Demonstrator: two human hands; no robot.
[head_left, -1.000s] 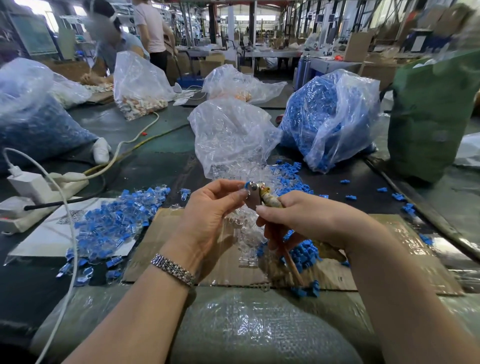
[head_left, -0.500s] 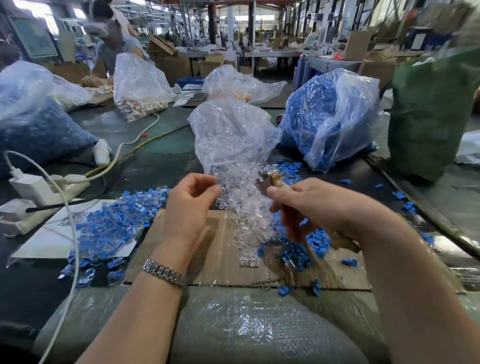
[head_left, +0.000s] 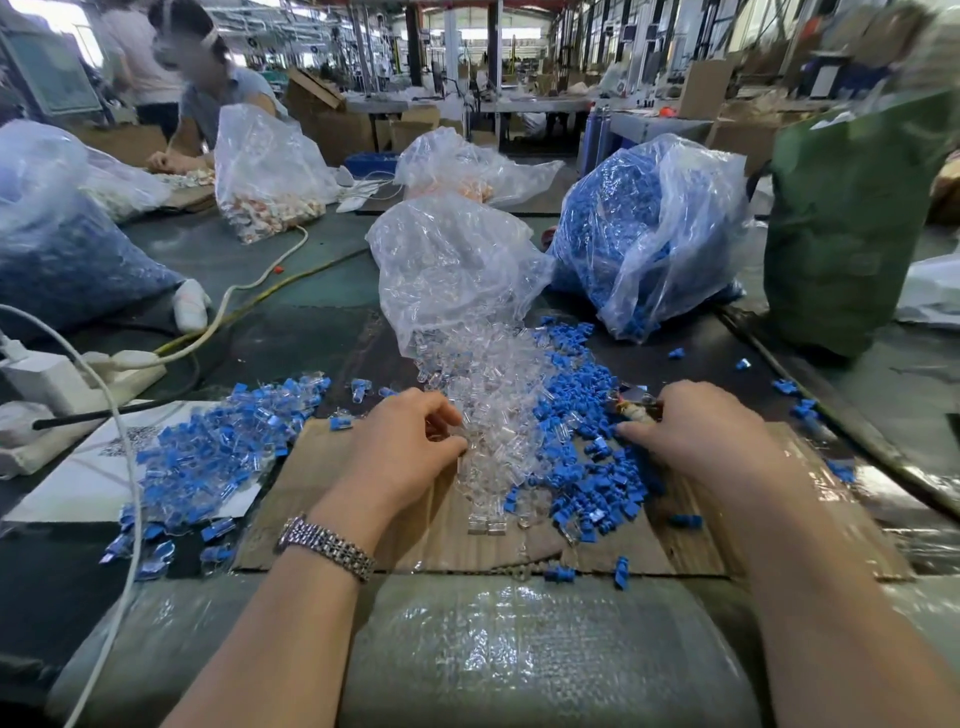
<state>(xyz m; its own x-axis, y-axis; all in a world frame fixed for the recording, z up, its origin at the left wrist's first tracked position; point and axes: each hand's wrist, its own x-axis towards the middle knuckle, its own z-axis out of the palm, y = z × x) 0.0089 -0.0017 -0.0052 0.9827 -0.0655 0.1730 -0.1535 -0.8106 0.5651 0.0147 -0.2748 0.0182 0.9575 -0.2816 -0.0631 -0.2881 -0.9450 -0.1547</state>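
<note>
A heap of small clear plastic pieces (head_left: 488, 395) spills from an open clear bag (head_left: 447, 265) onto a cardboard sheet (head_left: 311, 499). Loose blue plastic pieces (head_left: 587, 467) lie right of it. My left hand (head_left: 405, 452), with a metal watch on the wrist, has its fingertips curled at the left edge of the clear heap, pinching at a clear piece. My right hand (head_left: 696, 431) grips a small tool (head_left: 631, 402) with a metal tip and a wooden handle, and its fingers reach down into the blue pieces.
A pile of joined blue-and-clear parts (head_left: 218, 452) lies on white paper at the left. A bag of blue pieces (head_left: 649, 234) and a green sack (head_left: 852, 223) stand at the right. A power strip (head_left: 62, 379) with cables sits far left. Another person (head_left: 208, 88) works at the back left.
Both hands have dropped from a raised, close-together position down to the table and moved apart. The left went to the clear heap, the right with the tool to the blue pieces.
</note>
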